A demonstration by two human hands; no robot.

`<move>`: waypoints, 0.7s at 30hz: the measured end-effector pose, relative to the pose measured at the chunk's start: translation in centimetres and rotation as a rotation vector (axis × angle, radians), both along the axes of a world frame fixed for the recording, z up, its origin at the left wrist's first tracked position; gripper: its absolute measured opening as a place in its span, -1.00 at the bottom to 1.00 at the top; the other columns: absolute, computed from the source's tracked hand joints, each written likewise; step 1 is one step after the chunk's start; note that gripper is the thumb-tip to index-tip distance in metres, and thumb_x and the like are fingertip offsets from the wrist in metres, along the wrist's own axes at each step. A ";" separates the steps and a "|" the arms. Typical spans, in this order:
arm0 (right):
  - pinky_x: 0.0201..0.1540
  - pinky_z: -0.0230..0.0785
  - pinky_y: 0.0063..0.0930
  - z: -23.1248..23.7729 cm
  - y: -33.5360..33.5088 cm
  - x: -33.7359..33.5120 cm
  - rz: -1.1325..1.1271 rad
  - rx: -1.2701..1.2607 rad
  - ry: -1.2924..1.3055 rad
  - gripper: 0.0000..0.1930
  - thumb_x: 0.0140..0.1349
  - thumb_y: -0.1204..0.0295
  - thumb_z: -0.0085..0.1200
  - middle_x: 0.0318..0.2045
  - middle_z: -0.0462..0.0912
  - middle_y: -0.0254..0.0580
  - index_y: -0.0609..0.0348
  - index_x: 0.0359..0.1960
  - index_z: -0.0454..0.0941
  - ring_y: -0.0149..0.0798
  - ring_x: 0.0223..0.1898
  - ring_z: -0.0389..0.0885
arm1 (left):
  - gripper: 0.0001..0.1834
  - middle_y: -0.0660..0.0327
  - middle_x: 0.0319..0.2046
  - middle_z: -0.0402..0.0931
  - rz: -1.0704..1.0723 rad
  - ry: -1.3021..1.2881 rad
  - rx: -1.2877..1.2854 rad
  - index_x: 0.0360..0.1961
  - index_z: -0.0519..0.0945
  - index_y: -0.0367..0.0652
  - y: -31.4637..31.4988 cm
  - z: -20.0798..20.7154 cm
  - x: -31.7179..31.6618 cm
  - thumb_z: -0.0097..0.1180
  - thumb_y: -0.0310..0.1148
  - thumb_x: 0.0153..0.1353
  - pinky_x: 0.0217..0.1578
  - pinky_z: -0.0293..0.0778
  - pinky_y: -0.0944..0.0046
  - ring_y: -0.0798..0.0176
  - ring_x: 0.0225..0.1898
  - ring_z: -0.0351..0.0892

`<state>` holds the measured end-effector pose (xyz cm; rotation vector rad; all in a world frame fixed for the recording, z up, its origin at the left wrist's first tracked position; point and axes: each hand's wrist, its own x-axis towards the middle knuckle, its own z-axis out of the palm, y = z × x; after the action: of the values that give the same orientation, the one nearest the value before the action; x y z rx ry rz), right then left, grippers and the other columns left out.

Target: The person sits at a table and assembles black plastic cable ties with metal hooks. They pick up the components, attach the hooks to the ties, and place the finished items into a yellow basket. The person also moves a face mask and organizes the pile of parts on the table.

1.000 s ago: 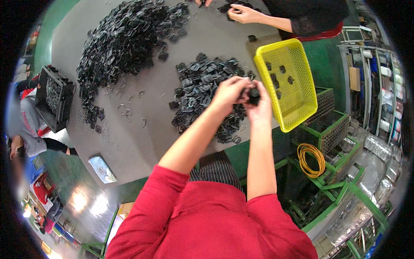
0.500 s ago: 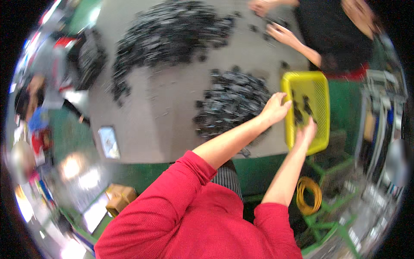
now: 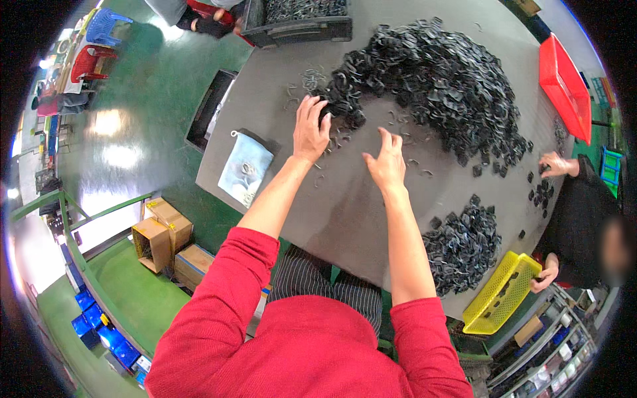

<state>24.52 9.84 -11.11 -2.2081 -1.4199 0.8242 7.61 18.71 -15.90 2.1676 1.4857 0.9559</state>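
A big heap of small black plastic parts (image 3: pixel 431 79) covers the far part of the grey table (image 3: pixel 358 205). My left hand (image 3: pixel 310 127) reaches out with fingers spread and touches the near left edge of that heap. To its right, my right hand (image 3: pixel 386 161) hovers over bare table with fingers apart and holds nothing. A few thin loose metal clips (image 3: pixel 332 142) lie scattered between and around both hands. A smaller pile of black parts (image 3: pixel 464 245) sits near my right elbow.
A yellow mesh basket (image 3: pixel 499 293) rests at the table's right edge, held by another person in black (image 3: pixel 584 219). A red tray (image 3: pixel 564 86) lies far right, a black crate (image 3: pixel 298 23) at the far edge, a light blue bag (image 3: pixel 244 167) left. Cardboard boxes (image 3: pixel 162 242) stand on the green floor.
Both my hands left the yellow basket and the smaller pile and moved over to the near edge of the big heap. The view has swung left with them.
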 end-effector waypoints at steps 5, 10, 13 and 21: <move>-0.06 0.39 -0.09 -1.9 7.2 -4.3 -0.088 -0.022 -0.141 -0.33 -0.06 0.44 0.22 0.00 0.28 -0.02 -0.04 0.15 0.22 0.06 0.03 0.36 | -0.43 -0.03 0.17 0.22 -0.174 0.030 0.018 0.17 0.26 -0.23 4.2 -3.1 0.6 0.05 -0.26 0.16 0.25 0.03 0.02 -0.12 0.25 0.09; -0.03 0.37 -0.15 -3.7 6.2 -3.7 -0.048 0.070 -0.083 -0.42 -0.04 0.51 0.11 -0.02 0.33 -0.03 0.00 0.11 0.28 0.07 0.01 0.39 | -0.45 0.07 0.04 0.38 -0.366 -0.316 -0.208 0.06 0.38 -0.19 1.2 -2.7 3.0 0.04 -0.56 -0.07 0.17 0.20 0.12 0.00 0.12 0.32; -0.01 0.36 -0.32 -4.3 2.4 -1.3 -0.277 0.070 0.292 -0.45 -0.16 0.53 0.24 -0.18 0.55 -0.05 0.16 -0.02 0.39 -0.05 -0.11 0.53 | -0.53 0.06 -0.09 0.46 -0.391 -0.481 -0.549 -0.04 0.45 -0.14 -0.4 0.1 4.2 0.06 -0.61 -0.07 0.03 0.33 0.24 0.03 -0.01 0.45; -0.48 0.46 -0.56 0.4 -1.5 2.2 -0.654 0.044 0.946 -0.49 0.01 0.64 0.13 -0.17 0.49 -0.12 0.11 0.06 0.39 -0.36 -0.41 0.56 | -0.81 0.25 -0.33 0.59 -0.199 -0.519 -0.938 -0.23 0.56 -0.20 2.4 2.0 2.0 0.17 -0.37 0.13 -0.23 0.43 0.40 0.45 -0.28 0.51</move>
<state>26.77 8.33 -10.75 -1.6513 -0.2440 1.2795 9.62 21.08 -13.95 1.2337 1.0983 0.5159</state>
